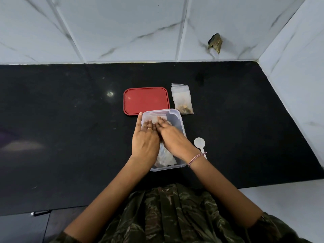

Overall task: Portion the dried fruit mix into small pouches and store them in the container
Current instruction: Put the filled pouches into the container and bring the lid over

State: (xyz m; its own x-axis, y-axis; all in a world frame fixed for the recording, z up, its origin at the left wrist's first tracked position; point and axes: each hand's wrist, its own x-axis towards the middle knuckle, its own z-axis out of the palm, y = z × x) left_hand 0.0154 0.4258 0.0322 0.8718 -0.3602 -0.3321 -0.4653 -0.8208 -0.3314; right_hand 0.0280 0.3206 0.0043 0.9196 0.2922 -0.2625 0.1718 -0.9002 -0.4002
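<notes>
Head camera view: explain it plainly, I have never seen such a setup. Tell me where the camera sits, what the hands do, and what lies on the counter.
There is no machine here. A person wears one camera on the head, and it looks down at their own hands. The left hand and right hand reach into a clear container and press flat on the pouches inside it. Neither hand grips anything. On the black counter lie a red lid, a stack of pouches with some fruit mix beside the lid, and a white spoon to the right of the container.
</notes>
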